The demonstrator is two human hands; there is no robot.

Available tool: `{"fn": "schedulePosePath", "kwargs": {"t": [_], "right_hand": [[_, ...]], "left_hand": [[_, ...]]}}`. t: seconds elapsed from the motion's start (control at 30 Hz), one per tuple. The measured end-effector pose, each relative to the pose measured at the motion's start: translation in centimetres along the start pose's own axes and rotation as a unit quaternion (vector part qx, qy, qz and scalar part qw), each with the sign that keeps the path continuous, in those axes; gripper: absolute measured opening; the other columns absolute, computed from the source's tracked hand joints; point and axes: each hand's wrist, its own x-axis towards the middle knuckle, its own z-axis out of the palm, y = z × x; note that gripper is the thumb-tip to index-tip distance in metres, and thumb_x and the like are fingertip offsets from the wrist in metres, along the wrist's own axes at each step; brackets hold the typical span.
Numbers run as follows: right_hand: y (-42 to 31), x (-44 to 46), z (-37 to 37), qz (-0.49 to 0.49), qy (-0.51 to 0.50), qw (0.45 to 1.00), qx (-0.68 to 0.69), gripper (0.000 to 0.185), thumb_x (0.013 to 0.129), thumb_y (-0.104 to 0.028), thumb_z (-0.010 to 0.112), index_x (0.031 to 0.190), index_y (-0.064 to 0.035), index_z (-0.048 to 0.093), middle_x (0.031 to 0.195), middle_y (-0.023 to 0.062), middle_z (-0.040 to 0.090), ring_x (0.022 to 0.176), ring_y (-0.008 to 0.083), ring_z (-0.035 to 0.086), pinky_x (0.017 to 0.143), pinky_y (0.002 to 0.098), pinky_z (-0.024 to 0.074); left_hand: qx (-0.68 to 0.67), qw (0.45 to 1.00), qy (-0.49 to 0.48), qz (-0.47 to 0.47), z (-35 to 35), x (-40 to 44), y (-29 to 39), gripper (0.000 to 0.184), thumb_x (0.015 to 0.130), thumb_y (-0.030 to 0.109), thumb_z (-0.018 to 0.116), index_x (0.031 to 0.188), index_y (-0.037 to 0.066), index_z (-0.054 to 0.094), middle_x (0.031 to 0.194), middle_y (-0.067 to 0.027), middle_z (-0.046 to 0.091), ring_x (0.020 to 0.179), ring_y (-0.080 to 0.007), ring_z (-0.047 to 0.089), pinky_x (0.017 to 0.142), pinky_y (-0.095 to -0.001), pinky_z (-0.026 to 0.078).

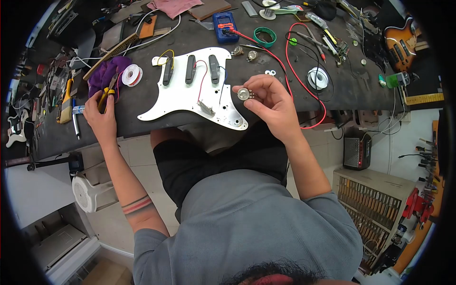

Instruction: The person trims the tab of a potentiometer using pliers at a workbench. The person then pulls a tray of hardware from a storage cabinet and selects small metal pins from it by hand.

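Between the thumb and fingers of my right hand [270, 103] is a small round metal potentiometer [243, 94], raised near the right edge of a white guitar pickguard [178, 102]. Three dark pickups [191, 70] are fitted in the pickguard, with yellow, red and blue wires. A metal switch [206, 108] sits on its lower part. At the left, my left hand [102, 121] is closed around the handles of yellow-handled pliers [112, 90], which lie by a purple cloth [100, 76].
Beside the purple cloth is a wire spool [132, 75]. Two more potentiometers [252, 55] lie behind the pickguard, near a blue multimeter [225, 27] with red and black leads. Green tape [264, 37] and a white solder spool [318, 78] are to the right.
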Motion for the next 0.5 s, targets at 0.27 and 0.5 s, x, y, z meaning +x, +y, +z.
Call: {"fn": "schedulePosePath", "kwargs": {"t": [0.27,0.5], "right_hand": [[-0.21,-0.55,0.34,-0.021,-0.002,0.999,-0.027,0.027,0.102,0.011,0.073,0.125,0.0005,0.062,0.13,0.0081,0.061,0.142,0.029,0.068,0.113,0.038,0.0575],[-0.68,-0.34,0.03,-0.038,0.046,0.953,-0.297,0.026,0.096,0.003,0.081,0.118,-0.002,0.069,0.12,0.0072,0.069,0.111,0.0199,0.073,0.099,0.0357,0.0591]], "left_hand": [[-0.008,1.0,0.001,0.013,-0.08,0.06,0.03,0.039,0.102,0.032,0.083,0.131,0.007,0.076,0.132,-0.0117,0.074,0.125,-0.0338,0.064,0.112,-0.047,0.047],[-0.017,1.0,0.003,0.022,-0.17,0.01,0.06,0.038,0.102,0.03,0.082,0.131,0.006,0.076,0.131,-0.0114,0.074,0.124,-0.0331,0.064,0.113,-0.0464,0.046]]}}
